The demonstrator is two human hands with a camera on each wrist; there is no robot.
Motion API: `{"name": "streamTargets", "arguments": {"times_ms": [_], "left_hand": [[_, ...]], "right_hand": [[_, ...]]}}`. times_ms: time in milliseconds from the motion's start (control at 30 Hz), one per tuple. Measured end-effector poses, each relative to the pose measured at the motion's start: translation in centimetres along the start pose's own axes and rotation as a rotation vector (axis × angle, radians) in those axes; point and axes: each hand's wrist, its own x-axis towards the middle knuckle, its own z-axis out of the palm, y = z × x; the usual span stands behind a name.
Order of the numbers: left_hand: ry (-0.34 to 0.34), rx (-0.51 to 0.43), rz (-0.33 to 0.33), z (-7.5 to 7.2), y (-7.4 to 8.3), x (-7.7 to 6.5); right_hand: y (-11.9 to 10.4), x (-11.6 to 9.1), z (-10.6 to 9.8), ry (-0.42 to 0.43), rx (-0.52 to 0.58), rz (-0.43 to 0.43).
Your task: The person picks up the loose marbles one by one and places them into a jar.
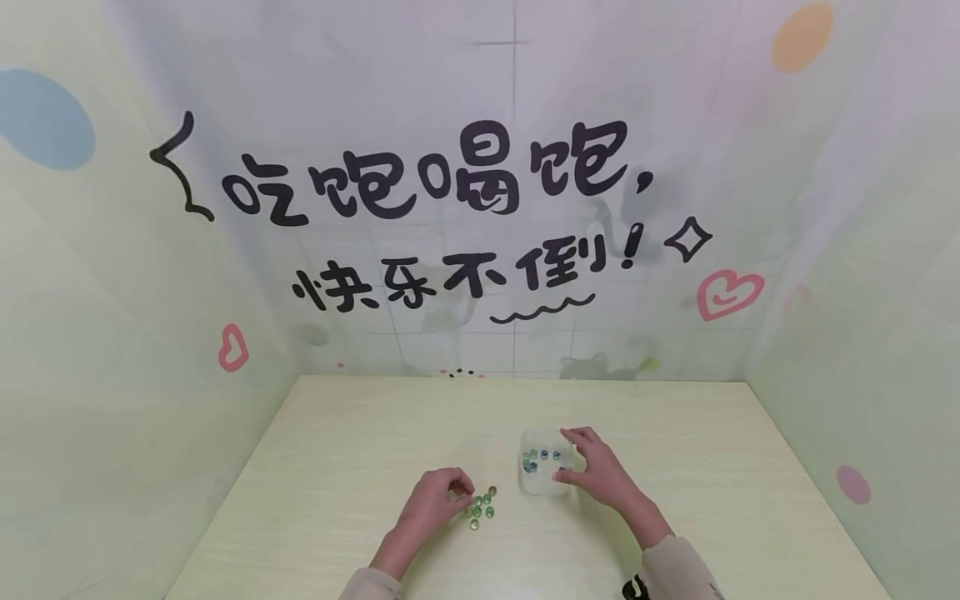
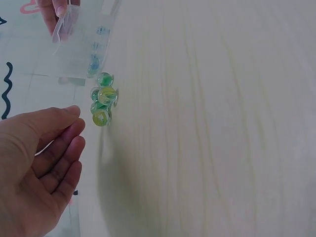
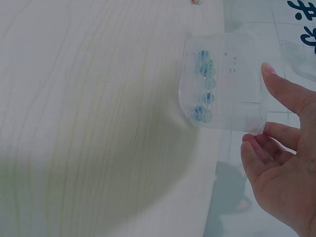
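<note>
Several green and yellowish glass marbles (image 1: 477, 511) lie in a small cluster on the table. My left hand (image 1: 438, 498) is just beside them, its fingers loosely bent; in the left wrist view its thumb and forefinger tips are close together, with no marble visible between them. A translucent plastic box (image 1: 542, 485) stands upright to the right of the cluster. Inside are several blue and green marbles (image 3: 204, 69), seen through its wall. My right hand (image 1: 598, 468) holds the box by its right side near the rim, thumb and forefinger spread across it.
The pale wood-grain table (image 1: 360, 425) is bounded by a printed backdrop (image 1: 450, 100) behind and side panels left and right. A black object (image 1: 635, 587) shows by the right sleeve at the bottom edge.
</note>
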Motion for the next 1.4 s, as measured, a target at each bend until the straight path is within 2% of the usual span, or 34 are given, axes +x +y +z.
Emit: {"name": "streamTargets", "arguments": {"times_ms": [467, 967, 1400], "left_hand": [[-0.029, -0.015, 0.033, -0.1, -0.8, -0.7], [-0.046, -0.044, 0.053, 0.1, -1.3, -0.8], [-0.067, -0.066, 0.047, 0.3, -1.5, -1.1]], "right_hand": [[0.1, 0.0, 0.1, 0.006, -0.001, 0.004], [0.1, 0.0, 0.1, 0.007, -0.003, 0.001], [-0.1, -0.1, 0.0, 0.004, 0.0, 0.004]]}}
